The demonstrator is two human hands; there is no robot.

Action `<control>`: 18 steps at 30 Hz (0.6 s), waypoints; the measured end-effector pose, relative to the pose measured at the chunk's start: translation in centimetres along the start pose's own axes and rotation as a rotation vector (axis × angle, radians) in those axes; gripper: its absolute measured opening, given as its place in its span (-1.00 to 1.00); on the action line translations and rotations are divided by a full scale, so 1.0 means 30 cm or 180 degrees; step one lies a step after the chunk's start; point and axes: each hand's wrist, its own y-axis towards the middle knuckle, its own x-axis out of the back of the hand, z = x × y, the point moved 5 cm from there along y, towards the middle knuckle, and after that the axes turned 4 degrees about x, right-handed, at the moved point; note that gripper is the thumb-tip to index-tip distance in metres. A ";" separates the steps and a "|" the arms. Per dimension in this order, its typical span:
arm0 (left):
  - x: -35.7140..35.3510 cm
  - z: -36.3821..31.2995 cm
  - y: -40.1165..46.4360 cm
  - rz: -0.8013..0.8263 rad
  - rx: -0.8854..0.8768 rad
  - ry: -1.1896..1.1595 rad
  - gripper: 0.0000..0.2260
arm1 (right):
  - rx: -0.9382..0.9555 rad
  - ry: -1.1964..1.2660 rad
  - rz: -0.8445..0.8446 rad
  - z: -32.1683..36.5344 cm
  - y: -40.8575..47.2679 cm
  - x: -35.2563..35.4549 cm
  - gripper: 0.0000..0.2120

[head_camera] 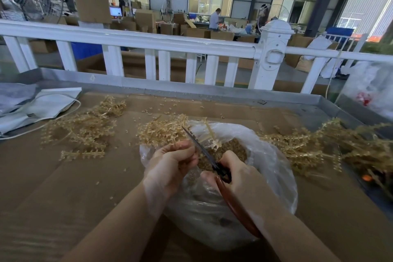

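My left hand (170, 161) grips the stem of a tan plastic sprue (209, 134) that sticks up over a clear plastic bag (265, 155). Small cut tan pieces (231, 149) fill the bag's open mouth. My right hand (238, 176) grips scissors (197, 142) by their red-brown handles, the dark blades pointing up and left against the sprue. Both hands wear thin clear gloves. The bag sits on a cardboard-covered table (63, 187).
Heaps of tan sprues lie left (85, 127), centre (163, 130) and right (319, 147) of the bag. A white bag with a cord (42, 106) lies at the far left. A metal rim (191, 89) and white railing (148, 40) bound the table's far side.
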 end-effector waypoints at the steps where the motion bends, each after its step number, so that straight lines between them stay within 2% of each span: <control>1: 0.001 0.002 0.001 -0.0001 0.0030 -0.0013 -0.85 | 0.0030 -0.0033 0.0015 0.000 0.001 -0.001 -0.66; 7: 0.009 0.007 0.003 -0.0039 0.0109 -0.0048 -0.86 | 0.0086 -0.0165 0.0086 0.001 0.000 0.007 -0.67; 12: 0.023 0.008 0.015 -0.0327 -0.0037 -0.0318 -0.85 | 0.0095 -0.0257 0.0195 -0.011 -0.021 0.018 -0.66; 18: 0.033 0.015 0.027 -0.0648 -0.0262 -0.0543 -0.88 | 0.0079 -0.0197 0.0110 -0.037 -0.028 0.061 -0.82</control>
